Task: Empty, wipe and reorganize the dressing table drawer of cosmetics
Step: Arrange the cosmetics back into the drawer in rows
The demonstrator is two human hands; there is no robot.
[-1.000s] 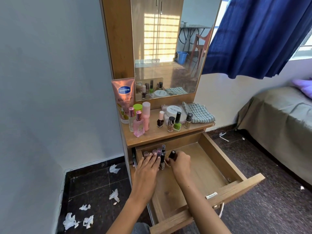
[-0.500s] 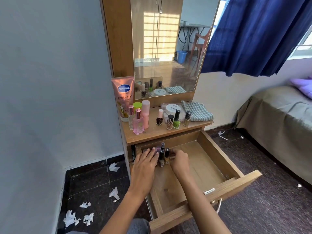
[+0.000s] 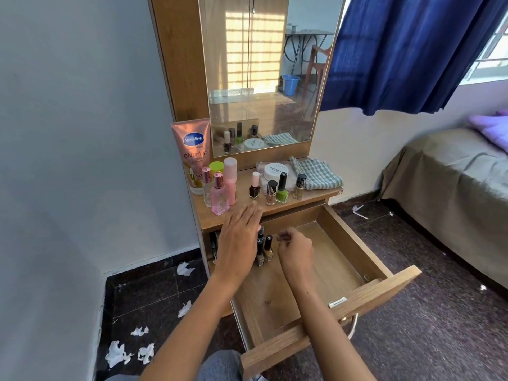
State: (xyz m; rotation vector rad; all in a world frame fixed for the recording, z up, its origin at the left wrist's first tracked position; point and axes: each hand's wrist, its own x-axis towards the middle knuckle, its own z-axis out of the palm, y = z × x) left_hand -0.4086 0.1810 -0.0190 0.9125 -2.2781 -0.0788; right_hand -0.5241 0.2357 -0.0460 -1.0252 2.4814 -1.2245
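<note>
Lifted from the bottles (image 3: 264,247), left hand (image 3: 239,237) spreads flat; right hand (image 3: 295,250) loosely curled, holding nothing.

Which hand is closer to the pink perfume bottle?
Left. The left hand reaches up with its fingertips just below and right of the pink perfume bottle. The right hand hangs lower, over the open drawer.

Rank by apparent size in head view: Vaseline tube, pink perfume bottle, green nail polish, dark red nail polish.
1. Vaseline tube, clearly largest.
2. Pink perfume bottle.
3. Green nail polish.
4. Dark red nail polish, only slightly smaller than the green; close call.
All stand at similar depth on the tabletop.
</note>
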